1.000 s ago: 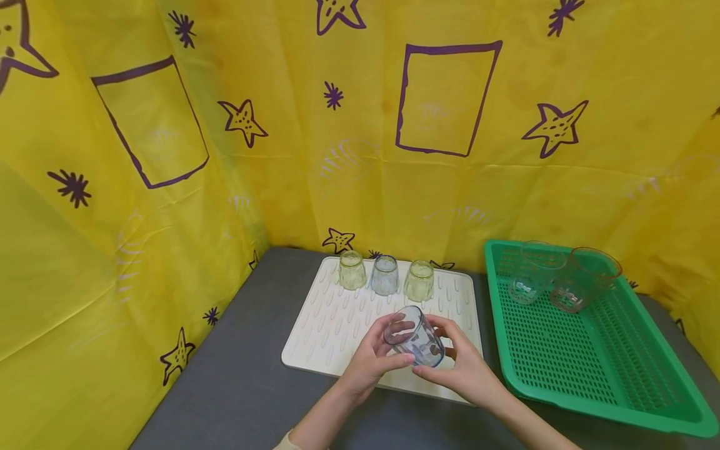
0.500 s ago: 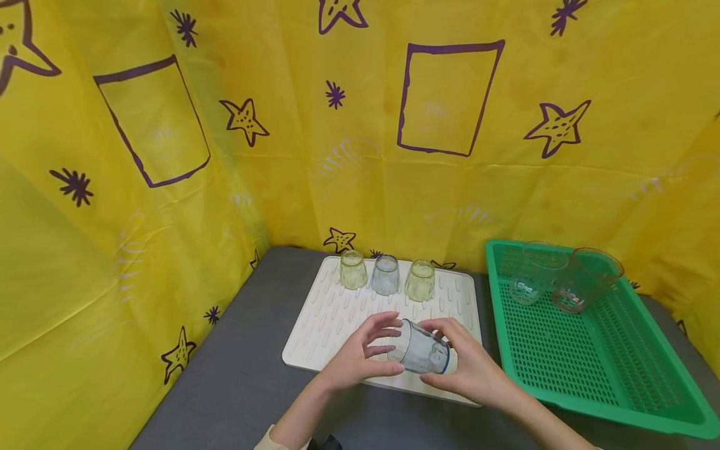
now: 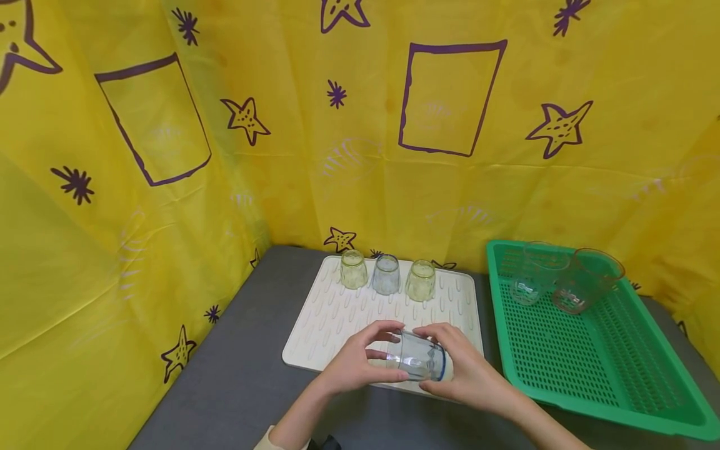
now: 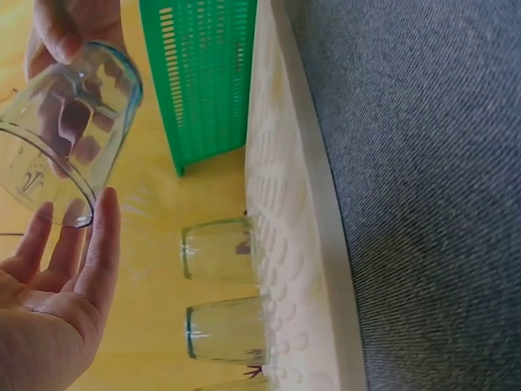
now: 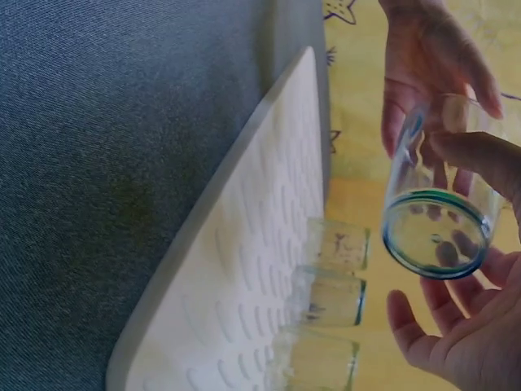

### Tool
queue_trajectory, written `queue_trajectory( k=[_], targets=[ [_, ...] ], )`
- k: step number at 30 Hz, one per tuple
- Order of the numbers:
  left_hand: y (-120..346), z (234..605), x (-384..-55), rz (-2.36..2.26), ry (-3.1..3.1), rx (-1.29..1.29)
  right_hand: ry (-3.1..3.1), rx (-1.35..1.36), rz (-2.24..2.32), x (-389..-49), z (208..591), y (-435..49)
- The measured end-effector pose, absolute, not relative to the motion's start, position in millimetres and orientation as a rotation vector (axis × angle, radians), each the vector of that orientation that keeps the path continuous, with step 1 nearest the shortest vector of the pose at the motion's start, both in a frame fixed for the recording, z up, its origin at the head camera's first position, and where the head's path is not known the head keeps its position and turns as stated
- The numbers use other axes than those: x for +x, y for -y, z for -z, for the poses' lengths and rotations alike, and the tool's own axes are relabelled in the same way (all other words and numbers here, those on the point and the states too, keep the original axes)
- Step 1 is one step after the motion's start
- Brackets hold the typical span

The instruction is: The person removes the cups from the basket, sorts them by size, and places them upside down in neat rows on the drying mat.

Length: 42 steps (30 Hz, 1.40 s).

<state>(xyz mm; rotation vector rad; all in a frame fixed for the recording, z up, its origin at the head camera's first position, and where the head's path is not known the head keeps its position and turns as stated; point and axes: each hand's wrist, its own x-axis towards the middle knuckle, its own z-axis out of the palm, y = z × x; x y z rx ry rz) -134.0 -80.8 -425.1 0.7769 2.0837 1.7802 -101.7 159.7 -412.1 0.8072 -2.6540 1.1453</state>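
A clear, faintly blue drinking glass [image 3: 419,359] lies sideways between both hands above the front of the white draining mat [image 3: 320,337]. Its mouth faces left and its thick blue-ringed base points right. My left hand [image 3: 360,362] curves its fingers and thumb around the mouth end; in the left wrist view the fingertips [image 4: 106,216] are right at the rim. My right hand [image 3: 464,369] holds the glass near the base, thumb on the near side and fingers over the far side. The right wrist view shows the ringed base [image 5: 435,236] beside that hand's thumb.
Along the mat's back edge stand a yellow-green glass [image 3: 353,270], a pale blue glass [image 3: 386,275] and another yellow-green glass [image 3: 420,281], narrower ends up. To the right, a green perforated basket [image 3: 506,350] holds a clear glass [image 3: 525,290] and a pinkish glass [image 3: 570,300]. Yellow cloth surrounds the grey table.
The glass has turned from tilted with its mouth up and left to lying sideways, base to the right. Both hands have shifted slightly lower with it, and the left fingers opened, then closed in around its mouth.
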Motion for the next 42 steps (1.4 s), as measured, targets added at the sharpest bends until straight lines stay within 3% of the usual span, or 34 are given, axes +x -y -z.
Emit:
queue_trajectory(
  k=[12,18,35,42],
  targets=[
    [82,432,-137,-2.014,-1.908,0.763,2.346,0.339,-2.281,-101,423,-155],
    [81,433,-137,-2.087,-1.853,0.712,2.223,0.137,-2.618,-98,424,-148],
    [86,435,-139,-2.096,-1.802,0.681,2.120,0.008,-2.733,-103,425,-141],
    [105,442,-147,-2.083,-1.923,0.609,2.069,-0.171,-2.635,-117,420,-143]
  ],
)
